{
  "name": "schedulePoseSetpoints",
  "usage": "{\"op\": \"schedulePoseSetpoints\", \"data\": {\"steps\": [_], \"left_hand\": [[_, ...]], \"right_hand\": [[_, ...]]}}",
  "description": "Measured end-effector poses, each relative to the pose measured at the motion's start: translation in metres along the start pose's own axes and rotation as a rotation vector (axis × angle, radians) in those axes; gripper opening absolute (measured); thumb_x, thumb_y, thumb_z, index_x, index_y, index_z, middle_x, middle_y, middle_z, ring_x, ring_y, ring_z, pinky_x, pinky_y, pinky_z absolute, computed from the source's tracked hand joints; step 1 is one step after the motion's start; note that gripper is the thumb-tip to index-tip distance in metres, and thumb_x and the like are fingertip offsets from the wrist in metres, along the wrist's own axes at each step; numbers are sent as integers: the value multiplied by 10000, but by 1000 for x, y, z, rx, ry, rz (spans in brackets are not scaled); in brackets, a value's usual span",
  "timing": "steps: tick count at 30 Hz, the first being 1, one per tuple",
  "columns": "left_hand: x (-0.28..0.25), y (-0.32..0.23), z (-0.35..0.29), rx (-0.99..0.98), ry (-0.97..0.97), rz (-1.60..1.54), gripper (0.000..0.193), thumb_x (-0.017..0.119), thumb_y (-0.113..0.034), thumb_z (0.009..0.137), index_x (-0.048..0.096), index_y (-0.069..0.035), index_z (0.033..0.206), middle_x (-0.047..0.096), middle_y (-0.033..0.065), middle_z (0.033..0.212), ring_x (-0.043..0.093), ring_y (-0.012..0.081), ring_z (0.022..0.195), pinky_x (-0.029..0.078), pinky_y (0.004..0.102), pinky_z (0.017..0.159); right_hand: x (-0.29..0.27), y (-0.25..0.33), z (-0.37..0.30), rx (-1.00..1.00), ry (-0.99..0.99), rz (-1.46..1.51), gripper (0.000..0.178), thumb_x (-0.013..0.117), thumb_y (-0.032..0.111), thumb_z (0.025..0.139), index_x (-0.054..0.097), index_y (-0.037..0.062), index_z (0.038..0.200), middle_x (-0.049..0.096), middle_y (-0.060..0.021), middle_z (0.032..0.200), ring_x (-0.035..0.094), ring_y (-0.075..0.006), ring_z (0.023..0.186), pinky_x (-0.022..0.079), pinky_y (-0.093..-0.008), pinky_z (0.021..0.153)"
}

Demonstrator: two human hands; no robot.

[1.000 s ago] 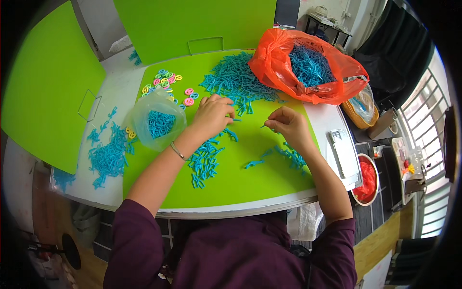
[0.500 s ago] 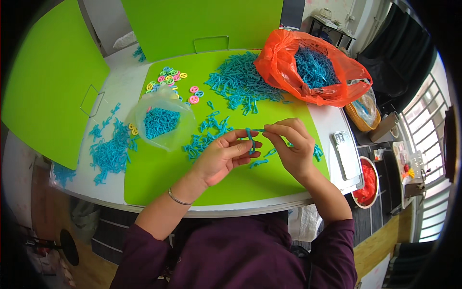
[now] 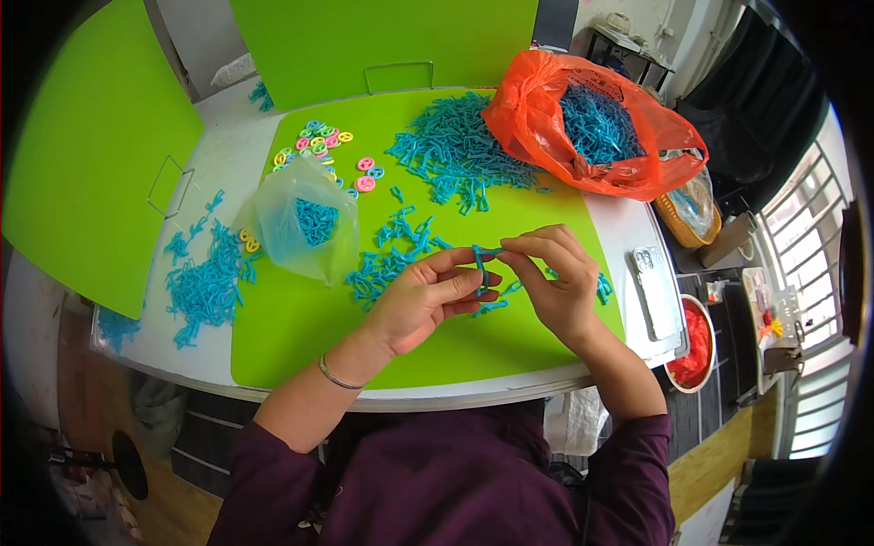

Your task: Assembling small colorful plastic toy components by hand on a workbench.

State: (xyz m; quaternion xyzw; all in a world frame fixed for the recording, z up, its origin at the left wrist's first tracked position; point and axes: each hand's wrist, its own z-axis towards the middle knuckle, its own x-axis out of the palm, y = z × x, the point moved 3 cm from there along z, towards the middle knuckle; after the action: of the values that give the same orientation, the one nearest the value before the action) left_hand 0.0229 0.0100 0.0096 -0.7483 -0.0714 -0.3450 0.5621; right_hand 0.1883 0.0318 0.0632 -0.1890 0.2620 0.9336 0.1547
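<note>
Above the green mat [image 3: 437, 350], my left hand [image 3: 428, 296] holds a short run of blue plastic links [image 3: 482, 271] between thumb and index finger. Its lower end hangs across the other fingers. My right hand [image 3: 557, 278] pinches the tip of a blue link that meets the run at its top; whether they are hooked together is too small to tell. Behind my left hand spreads a loose group of blue links [image 3: 387, 268]. A few more lie under and beside my right hand, partly covered by it.
A clear bag [image 3: 341, 232] with blue pieces stands left, near coloured rings [image 3: 365, 184]. At the back are a link heap [image 3: 455, 141] and a red bag [image 3: 637, 173] of links. Another pile [image 3: 205, 287] lies left; a phone [image 3: 651, 282] lies right.
The clear bag's opening has sagged, covering more of its contents. Both hands stay nearly in place; the link run has shifted slightly right and down in my left fingers.
</note>
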Motion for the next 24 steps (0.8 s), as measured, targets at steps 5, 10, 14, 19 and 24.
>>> {"op": "schedulePoseSetpoints", "data": {"steps": [5,10,14,19,24], "left_hand": [[2,-3,-2,9,19,-4,286,573,-131,886,544,-99,1169,635,65,1028,617,158,939,489,251,789],[1,-2,-3,18,-2,7,281,570,-127,887,547,-93,1165,639,60,1019,620,152,931,489,247,782],[4,-3,-2,33,-51,54,265,577,-111,882,562,-64,1143,650,58,978,625,122,880,483,228,765],[1,4,0,327,-180,466,218,575,-82,878,607,-39,1090,647,46,894,617,112,831,475,224,725],[4,2,-7,520,-299,821,191,587,-54,865,627,13,1038,648,35,818,598,78,775,477,213,697]], "right_hand": [[1,-7,-2,110,2,107,151,715,-26,690,662,14,825,632,-70,772,585,-181,707,447,-271,617],[0,1,1,-18,2,-10,187,725,-35,657,662,26,822,626,-75,758,582,-196,697,450,-284,609],[0,2,0,-133,-20,-89,210,732,-39,639,661,30,823,619,-76,745,579,-200,690,450,-288,600],[4,4,-4,-25,38,-20,179,738,-9,662,659,27,820,623,-76,747,585,-184,688,456,-280,618],[17,-23,-18,538,151,424,122,715,39,728,660,15,835,631,-66,758,591,-143,709,454,-250,650]]}}
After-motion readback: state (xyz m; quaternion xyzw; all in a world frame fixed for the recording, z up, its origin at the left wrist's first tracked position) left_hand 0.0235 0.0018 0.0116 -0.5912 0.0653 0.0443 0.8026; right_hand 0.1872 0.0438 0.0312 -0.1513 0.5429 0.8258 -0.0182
